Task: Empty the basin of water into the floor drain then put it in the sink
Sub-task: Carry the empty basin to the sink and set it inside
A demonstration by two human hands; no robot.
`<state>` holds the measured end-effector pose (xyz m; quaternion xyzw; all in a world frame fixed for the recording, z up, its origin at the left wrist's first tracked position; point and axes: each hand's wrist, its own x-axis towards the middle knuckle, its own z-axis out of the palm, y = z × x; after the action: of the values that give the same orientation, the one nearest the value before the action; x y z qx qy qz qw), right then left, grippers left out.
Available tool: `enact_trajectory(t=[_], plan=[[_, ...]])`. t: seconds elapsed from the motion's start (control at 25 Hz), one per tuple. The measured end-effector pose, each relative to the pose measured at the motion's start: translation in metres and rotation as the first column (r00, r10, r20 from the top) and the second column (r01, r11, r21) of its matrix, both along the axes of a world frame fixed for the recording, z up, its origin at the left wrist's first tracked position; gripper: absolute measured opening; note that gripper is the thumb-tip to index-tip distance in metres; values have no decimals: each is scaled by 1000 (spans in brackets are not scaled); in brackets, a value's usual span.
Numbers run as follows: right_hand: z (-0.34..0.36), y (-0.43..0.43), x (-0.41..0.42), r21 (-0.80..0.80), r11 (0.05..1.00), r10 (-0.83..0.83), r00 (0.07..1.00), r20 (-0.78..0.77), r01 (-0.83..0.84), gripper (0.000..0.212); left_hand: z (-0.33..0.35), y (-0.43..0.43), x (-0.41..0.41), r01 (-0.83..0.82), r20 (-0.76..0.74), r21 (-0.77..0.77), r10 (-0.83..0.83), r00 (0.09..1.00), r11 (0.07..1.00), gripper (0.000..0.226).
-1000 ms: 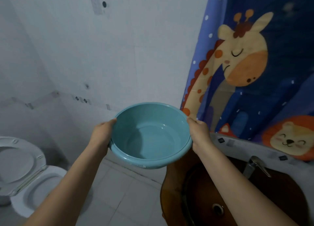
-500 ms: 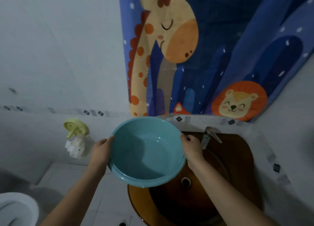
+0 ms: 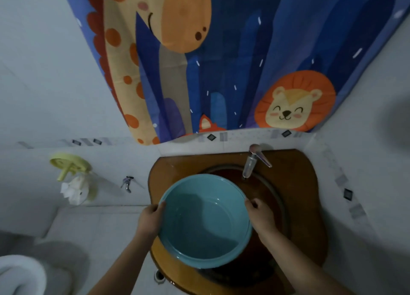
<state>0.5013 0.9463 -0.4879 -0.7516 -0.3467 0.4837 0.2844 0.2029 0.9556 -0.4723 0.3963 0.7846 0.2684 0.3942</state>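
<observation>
Teal basin (image 3: 205, 221) held level over the brown sink (image 3: 297, 184) — left hand (image 3: 150, 219) clamped on its left rim, right hand (image 3: 260, 216) on the right, likely balancing it for lowering in.

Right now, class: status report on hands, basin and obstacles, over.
Left hand and right hand grip basin rim. Basin upright over sink. Tap beyond, clear.

One teal basin (image 3: 205, 221), held by two hands: one left hand (image 3: 149, 219), one right hand (image 3: 261, 217). One brown sink (image 3: 295, 197) with one tap (image 3: 253, 160). One cartoon curtain (image 3: 221, 57) far behind. One yellow holder (image 3: 69, 165) and one small wall valve (image 3: 127, 183) at left. One toilet (image 3: 20, 274) near left.
</observation>
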Motion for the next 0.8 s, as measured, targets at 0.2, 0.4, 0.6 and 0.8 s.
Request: enact_trajectory(t=[0.2,0.4,0.6,0.8], plan=[[-36,5,37,-105,994,17,996,93,-7,33,-48,16,26,169,-25,-182,-177,984,969,50],[-70,13,64,-181,983,-11,987,161,40,39,-90,47,48,418,-86,-346,-472,877,840,51],[-98,25,73,-205,979,72,954,291,-12,16,-117,73,64,483,-118,-414,-572,812,771,24],[-126,35,70,-247,967,169,877,449,-59,16,-147,88,76,451,-94,-492,-560,823,745,13]])
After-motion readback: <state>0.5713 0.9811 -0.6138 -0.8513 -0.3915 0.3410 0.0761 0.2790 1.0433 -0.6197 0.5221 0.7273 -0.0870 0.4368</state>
